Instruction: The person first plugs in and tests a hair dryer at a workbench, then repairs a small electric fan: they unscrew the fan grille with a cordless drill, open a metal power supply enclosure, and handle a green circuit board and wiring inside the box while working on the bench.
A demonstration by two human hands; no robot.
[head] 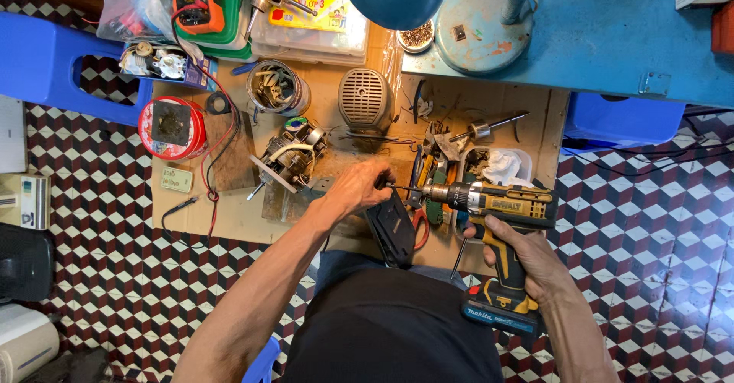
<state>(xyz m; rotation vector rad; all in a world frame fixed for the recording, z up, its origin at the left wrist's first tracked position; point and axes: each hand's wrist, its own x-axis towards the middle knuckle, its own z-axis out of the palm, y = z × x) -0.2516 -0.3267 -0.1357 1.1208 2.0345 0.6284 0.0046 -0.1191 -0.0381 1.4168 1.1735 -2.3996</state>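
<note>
My right hand (524,257) grips the handle of a yellow and black cordless drill (505,203) with a teal battery at its base. The drill points left. Its bit meets the fingertips of my left hand (359,186), which pinches a small part at the bit's tip, too small to identify. A black flat plastic piece (391,230) lies just under my left hand. A small electric motor (287,157) with copper windings sits left of that hand on the cardboard work board (237,222).
Pliers and red-handled tools (422,199) lie by the drill. A grey vented cover (365,100), a tin of parts (275,89), a red round tin (172,127), a multimeter (195,1) and a white tub (505,165) stand around. Blue table (612,39) at the back right; checkered tile floor.
</note>
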